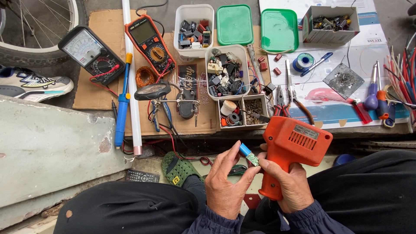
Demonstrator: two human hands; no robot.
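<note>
left hand [225, 184] pinches the small board [249, 155], right hand [289, 184] grips the solder gun [290, 147] — hold both steady, tip touching only the joint.

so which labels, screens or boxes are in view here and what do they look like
Analog meter: upper left, black, pale dial face.
Digital multimeter: beside it, orange, grey blank screen.
Label plate: silver rectangle on the orange soldering gun in the right hand.
Cardboard box: top right, white, holding small parts.

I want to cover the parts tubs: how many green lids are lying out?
2: one square green lid beside the white parts tub, and a second green lid just right of it. More may be hidden off-frame.
</note>
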